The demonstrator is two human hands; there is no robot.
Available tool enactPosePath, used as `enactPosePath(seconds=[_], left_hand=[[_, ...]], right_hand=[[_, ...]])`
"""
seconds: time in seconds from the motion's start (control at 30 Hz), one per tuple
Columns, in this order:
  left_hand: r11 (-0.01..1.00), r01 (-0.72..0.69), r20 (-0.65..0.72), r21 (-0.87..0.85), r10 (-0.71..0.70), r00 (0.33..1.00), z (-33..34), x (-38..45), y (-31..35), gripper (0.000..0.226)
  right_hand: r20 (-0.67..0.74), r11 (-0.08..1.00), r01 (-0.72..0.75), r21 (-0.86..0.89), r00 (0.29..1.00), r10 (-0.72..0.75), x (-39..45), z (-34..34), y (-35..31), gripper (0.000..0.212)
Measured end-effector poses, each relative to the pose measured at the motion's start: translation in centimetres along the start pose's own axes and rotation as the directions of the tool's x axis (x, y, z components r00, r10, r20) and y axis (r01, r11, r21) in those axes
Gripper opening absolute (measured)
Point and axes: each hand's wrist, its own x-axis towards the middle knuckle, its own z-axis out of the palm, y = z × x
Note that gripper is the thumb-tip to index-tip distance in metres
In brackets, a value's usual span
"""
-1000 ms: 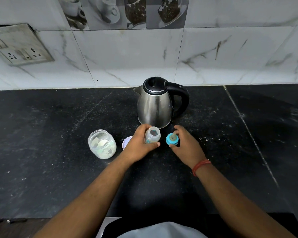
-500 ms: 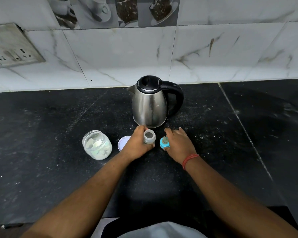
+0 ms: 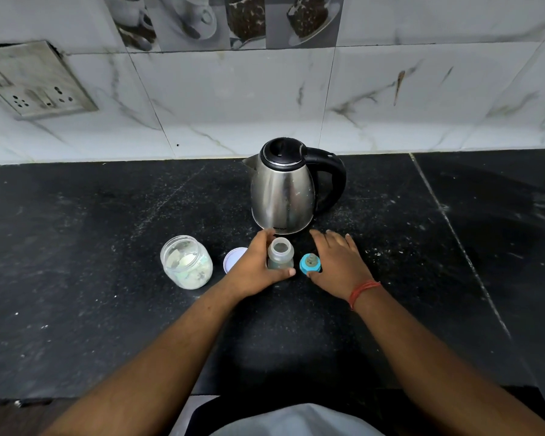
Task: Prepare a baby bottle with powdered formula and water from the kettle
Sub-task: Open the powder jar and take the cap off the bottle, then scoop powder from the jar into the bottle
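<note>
The left hand [image 3: 255, 265] is wrapped round the baby bottle [image 3: 280, 253], thumb in front and fingers curled behind, so the bottle's lower body is mostly hidden by the palm; only its open neck and a strip of its cloudy wall show, and whether anything lies inside cannot be told; the bottle stands upright on the black counter [image 3: 92, 309], just this side of the kettle [image 3: 283, 187]. The right hand [image 3: 337, 262] lies spread and flat, fingers wide and holding nothing; its thumb touches or nearly touches the teal nipple cap [image 3: 310, 264], which sits on the counter between the thumb and the bottle; whether there is real contact is hard to make out. The right fingertips [image 3: 315, 232] point toward the kettle's base, close to it but apart; the kettle's handle stands beyond them and to the right.

Behind the left hand's knuckles a white lid [image 3: 233, 259] lies flat, its right part hidden by the hand; further left of it stands an open glass jar [image 3: 186, 262] with pale powder inside, the contents blurred through the glass. A red thread [image 3: 362, 292] circles the right wrist. Both forearms are cut off by the bottom edge.

Right of the right hand the counter runs bare past a seam [image 3: 453, 234]; left of the jar it is bare as well; the tiled wall [image 3: 233, 99] closes the far edge just behind the kettle.
</note>
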Motion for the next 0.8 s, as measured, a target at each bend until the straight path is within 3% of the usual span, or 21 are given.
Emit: enactPosePath(seconds=[0.17, 0.3, 0.5, 0.8], left_hand=[[0.995, -0.094, -0.103, -0.022, 0.092, 0.99, -1.7, -1.8, 0.9, 0.079], [0.982, -0.181, -0.205, 0.054, 0.188, 0.961, -3.6, -3.1, 2.0, 0.079], [0.964, -0.227, -0.32, 0.137, 0.26, 0.911, -6.8, -4.7, 2.8, 0.07], [0.991, -0.101, -0.509, 0.089, 0.132, 0.851, -11.2, -8.4, -1.0, 0.075]], right_hand=[[-0.138, 0.965, 0.003, 0.263, 0.99, 0.035, -0.3, -1.8, -0.2, 0.075], [-0.273, 0.901, 0.059, 0.43, 0.96, 0.068, -0.5, -3.2, -1.8, 0.065], [-0.35, 0.861, 0.181, 0.476, 0.937, -0.004, 0.1, -3.9, -5.3, 0.06], [-0.322, 0.796, 0.288, 0.533, 0.939, -0.125, 1.1, -2.7, -11.6, 0.05]])
